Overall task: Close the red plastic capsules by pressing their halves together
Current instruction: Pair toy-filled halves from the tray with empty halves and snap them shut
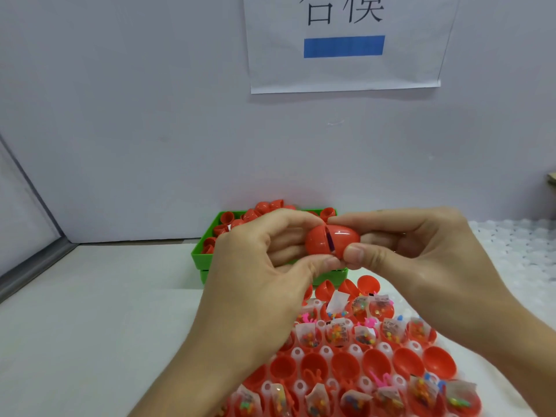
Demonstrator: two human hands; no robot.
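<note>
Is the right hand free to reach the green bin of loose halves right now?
Probably not yet: the right hand and left hand both grip the half-closed capsule, a gap showing at its seam, directly in front of the green bin.

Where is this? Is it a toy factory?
Probably a small toy-packing workbench. Both hands press a red capsule together, a white tray holds open halves with little toys and candy packets, and a green bin holds more red halves.
</note>
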